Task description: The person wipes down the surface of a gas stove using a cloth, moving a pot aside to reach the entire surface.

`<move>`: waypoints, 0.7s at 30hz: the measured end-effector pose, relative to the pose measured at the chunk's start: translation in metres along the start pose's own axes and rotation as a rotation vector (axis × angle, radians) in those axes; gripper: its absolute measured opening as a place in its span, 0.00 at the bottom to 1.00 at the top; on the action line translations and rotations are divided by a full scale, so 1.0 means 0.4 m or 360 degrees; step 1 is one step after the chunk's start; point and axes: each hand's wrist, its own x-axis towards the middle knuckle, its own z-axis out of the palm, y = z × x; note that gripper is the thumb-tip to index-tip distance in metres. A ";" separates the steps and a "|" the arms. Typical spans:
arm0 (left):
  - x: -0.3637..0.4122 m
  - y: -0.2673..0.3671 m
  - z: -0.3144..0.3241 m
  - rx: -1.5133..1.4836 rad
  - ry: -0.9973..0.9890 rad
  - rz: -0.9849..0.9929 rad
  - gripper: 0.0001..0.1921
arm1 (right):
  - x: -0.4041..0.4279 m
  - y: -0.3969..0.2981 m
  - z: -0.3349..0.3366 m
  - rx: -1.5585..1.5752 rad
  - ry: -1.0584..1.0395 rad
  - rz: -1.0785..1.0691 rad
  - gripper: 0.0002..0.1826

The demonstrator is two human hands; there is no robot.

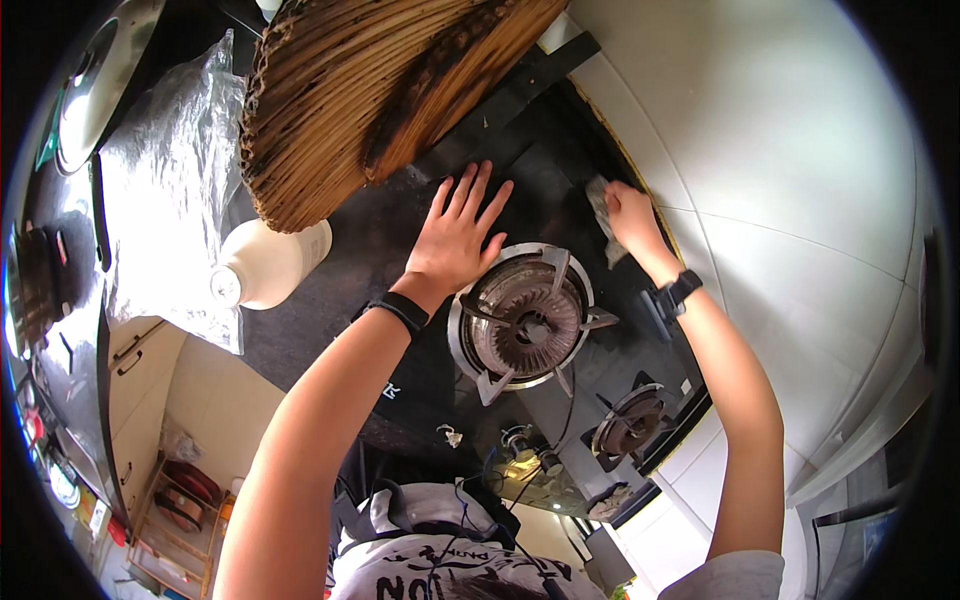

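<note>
My left hand (463, 225) rests palm down with fingers spread on the black cooktop (300, 345), just beyond the large gas burner (534, 326). Nothing is in it. Near the tiled wall, my right hand (632, 217) is closed around a crumpled grey cloth (602, 206), which presses on the cooktop close to its yellowed edge. Part of the cloth hangs out below the fingers; the rest is hidden in the grip. Metal pan supports surround the burner. A second gas burner (634, 424) sits lower right, beneath my right forearm.
A browned palm-leaf fan (360, 97) lies above my left hand, partly covering a white bottle (266, 262) on its side. Clear plastic sheeting (165, 195) spreads at the left. White wall tiles (780, 150) border the right. A scrap (450, 436) lies near my body.
</note>
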 end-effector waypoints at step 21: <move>-0.006 -0.009 -0.003 0.0008 0.0031 0.0000 0.29 | -0.116 0.078 -0.039 -0.0325 -0.0279 0.0621 0.10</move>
